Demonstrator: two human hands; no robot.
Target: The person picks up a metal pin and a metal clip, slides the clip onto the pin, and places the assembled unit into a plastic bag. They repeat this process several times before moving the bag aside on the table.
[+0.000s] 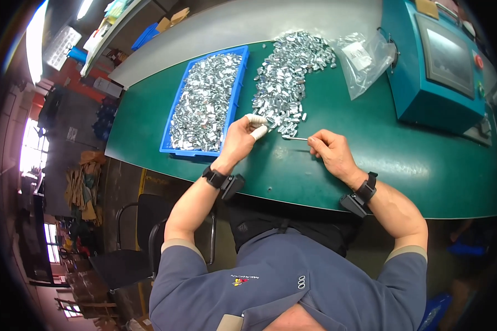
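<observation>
Beside the near end of the pile of small silvery metal pieces (281, 83) is my left hand (244, 135), with white covers on its thumb and a finger. Its fingers are drawn together at the edge of the pile; what they pinch, if anything, is too small to make out. My right hand (330, 151) grips a thin metal rod (297, 138) between thumb and fingers. The rod points left, its tip close to the loose pieces nearest me. To the left of the pile stands a blue plastic tray (239, 83) filled with similar metal pieces.
A clear plastic bag (364, 60) with a white label lies right of the pile. At the right end of the green table (348, 121) stands a teal machine (406, 71) with a screen and a red button. A black chair (149, 220) is below the table's left side.
</observation>
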